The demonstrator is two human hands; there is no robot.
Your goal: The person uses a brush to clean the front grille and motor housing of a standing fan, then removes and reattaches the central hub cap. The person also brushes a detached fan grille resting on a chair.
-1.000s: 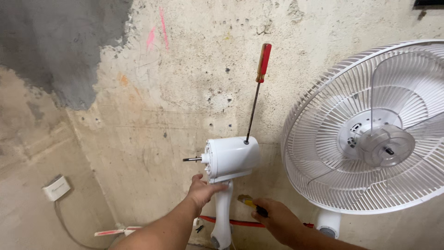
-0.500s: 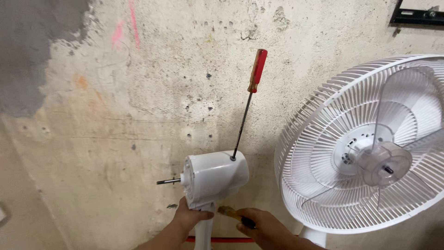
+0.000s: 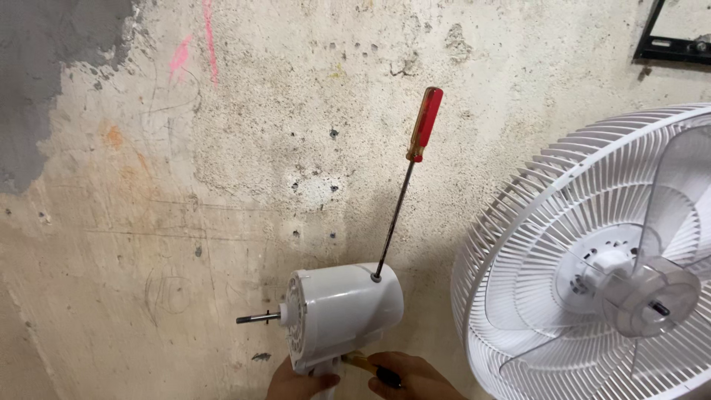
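No package, label, sign or screen shows anywhere in this view. The rough concrete wall (image 3: 222, 185) carries only smears of pink and orange paint and a grey patch at its upper left corner, none of them forming a sign or a label.

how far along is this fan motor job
Done: the white motor housing is bare, its shaft exposed, no grille or blade fitted. In hand: left hand grips under the housing, right hand holds a yellow-handled tool; a red screwdriver stands in the top. Left: cannot tell.
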